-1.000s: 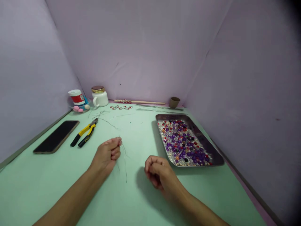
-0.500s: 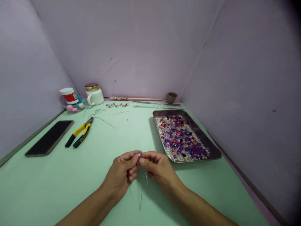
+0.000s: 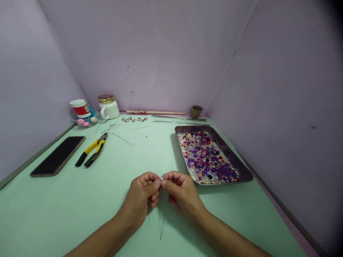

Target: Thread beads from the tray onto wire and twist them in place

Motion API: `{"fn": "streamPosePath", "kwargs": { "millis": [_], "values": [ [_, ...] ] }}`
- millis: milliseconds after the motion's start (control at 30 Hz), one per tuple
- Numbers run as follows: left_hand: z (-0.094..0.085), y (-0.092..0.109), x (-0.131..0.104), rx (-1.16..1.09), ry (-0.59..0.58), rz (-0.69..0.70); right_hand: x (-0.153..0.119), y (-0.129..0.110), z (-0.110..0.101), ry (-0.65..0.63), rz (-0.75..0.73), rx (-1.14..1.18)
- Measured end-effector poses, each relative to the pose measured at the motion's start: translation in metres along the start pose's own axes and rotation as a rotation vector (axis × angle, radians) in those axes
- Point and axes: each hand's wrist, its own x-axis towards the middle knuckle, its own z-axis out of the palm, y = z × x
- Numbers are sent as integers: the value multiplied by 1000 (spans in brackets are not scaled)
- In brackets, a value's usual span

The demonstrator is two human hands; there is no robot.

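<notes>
Close together over the near middle of the table, my left hand (image 3: 143, 194) and my right hand (image 3: 183, 192) are both closed in a pinch. Between their fingertips shows a small white bead (image 3: 161, 177). A thin wire (image 3: 162, 225) hangs down from the fingers towards me. My fingers partly hide the bead and the upper wire, so how the two are joined is unclear. To the right of my right hand stands a metal tray (image 3: 242, 167) of mixed purple, red, white and black beads (image 3: 205, 157).
Yellow-black pliers (image 3: 92, 150) and a phone (image 3: 59, 156) lie at left. Behind are a lidded white mug (image 3: 109, 109), a plastic tub (image 3: 80, 108), beaded wire pieces (image 3: 134, 120), a wooden stick (image 3: 166, 113), loose wires (image 3: 179, 121) and a small brown pot (image 3: 196, 112).
My fingertips have shifted slightly around the bead. The short pale wire end that stuck out below my right fingers no longer shows clearly. The whole view has moved a little.
</notes>
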Motion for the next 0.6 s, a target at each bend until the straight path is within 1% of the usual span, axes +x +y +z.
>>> {"fn": "streamPosePath", "kwargs": {
  "millis": [67, 167, 267, 333, 467, 600],
  "values": [
    [0, 2, -1, 56, 10, 25, 1, -1, 0, 11, -23, -100],
    [0, 6, -2, 106, 16, -3, 3, -1, 0, 29, -97, -235],
    [-3, 10, -2, 248, 60, -23, 4, -2, -1, 14, -174, -340],
    [-5, 13, -1, 381, 80, 0, 3, -3, -1, -19, -178, -384],
    [-7, 20, -1, 580, 70, 57, 2, -2, -2, -73, -173, -430],
    [-7, 24, 0, 690, 67, 101, 1, 2, -5, -84, -256, -568]
  ]
}}
